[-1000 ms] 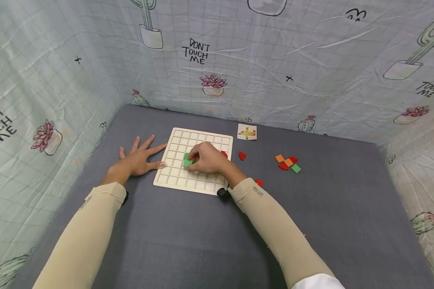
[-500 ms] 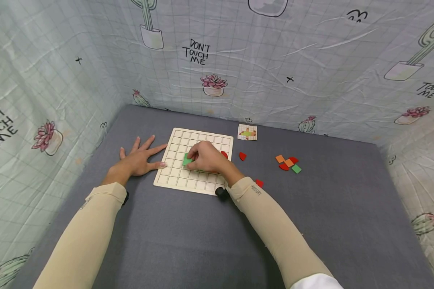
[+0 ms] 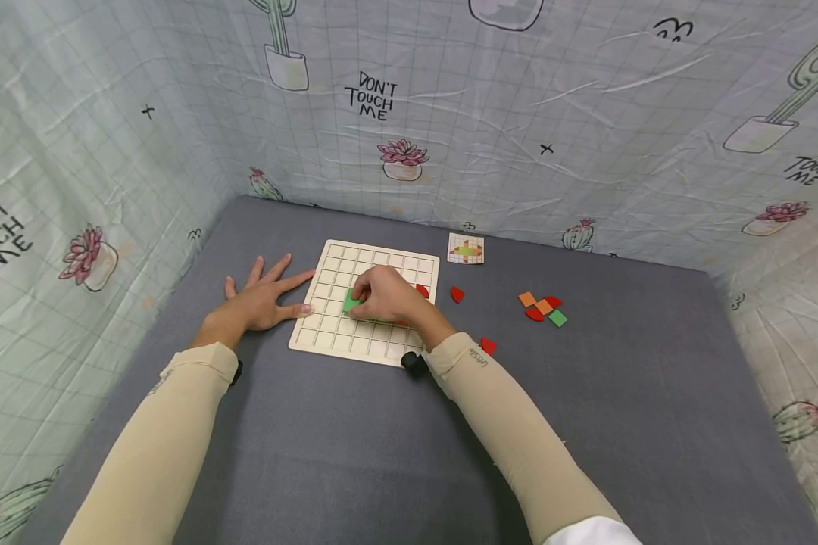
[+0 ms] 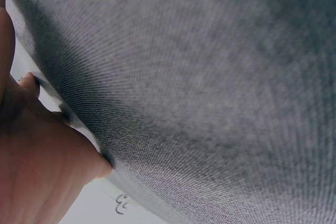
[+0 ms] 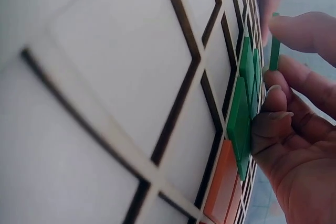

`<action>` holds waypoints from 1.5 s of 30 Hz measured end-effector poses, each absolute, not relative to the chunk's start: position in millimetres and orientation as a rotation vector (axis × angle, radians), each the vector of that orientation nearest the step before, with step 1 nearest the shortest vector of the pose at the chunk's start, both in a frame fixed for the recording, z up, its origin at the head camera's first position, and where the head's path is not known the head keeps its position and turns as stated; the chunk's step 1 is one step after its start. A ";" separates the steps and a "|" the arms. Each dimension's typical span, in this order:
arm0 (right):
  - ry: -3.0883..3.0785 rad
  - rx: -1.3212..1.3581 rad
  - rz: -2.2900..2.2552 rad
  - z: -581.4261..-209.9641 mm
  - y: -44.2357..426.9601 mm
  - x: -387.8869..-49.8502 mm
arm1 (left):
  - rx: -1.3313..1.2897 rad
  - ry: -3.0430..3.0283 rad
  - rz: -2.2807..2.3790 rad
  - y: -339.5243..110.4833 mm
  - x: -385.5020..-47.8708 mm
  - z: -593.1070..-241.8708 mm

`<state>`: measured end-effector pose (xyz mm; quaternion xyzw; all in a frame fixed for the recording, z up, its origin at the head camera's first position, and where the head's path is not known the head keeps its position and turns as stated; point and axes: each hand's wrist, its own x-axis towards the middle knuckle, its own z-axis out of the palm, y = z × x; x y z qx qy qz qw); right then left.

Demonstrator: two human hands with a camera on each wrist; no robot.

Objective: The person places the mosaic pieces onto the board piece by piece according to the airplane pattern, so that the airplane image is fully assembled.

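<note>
My left hand (image 3: 259,301) lies spread on the table, its thumb and index finger at the left edge of the pale gridded board (image 3: 334,342). In the left wrist view, part of that hand (image 4: 42,156) shows against grey cloth. My right hand (image 3: 385,295) is over the board's middle and hides part of it. Seen from the right wrist, it pinches a thin green tile (image 5: 275,45) on edge, between thumb and finger. Several green tiles (image 5: 239,114) lie on the board under the hand, beside an orange tile (image 5: 221,182). A red piece (image 3: 423,291) shows right of the hand.
A small pattern card (image 3: 466,248) lies behind the board's right corner. Right of the board are loose red pieces (image 3: 457,294) and a pile with orange tiles (image 3: 526,300) and a green tile (image 3: 557,318). Printed cloth (image 3: 450,113) walls the back and sides.
My right hand and forearm have shifted slightly left, and the green showing by the fingertips now looks like one patch instead of two. My left hand has stayed in place.
</note>
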<state>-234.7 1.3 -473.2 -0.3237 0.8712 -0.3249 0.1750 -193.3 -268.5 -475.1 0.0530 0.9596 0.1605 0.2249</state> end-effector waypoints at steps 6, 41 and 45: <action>2.491 -0.899 -0.880 -472.4 -1.7 -233.2 | 0.151 2.654 0.441 -269.7 -193.8 -476.7; 2.625 -0.910 -0.687 -471.7 -10.0 -229.7 | 0.149 2.661 0.441 -269.5 -194.7 -479.4; 2.601 -0.936 -0.716 -471.9 -8.7 -230.0 | 0.147 2.663 0.436 -269.6 -194.8 -479.5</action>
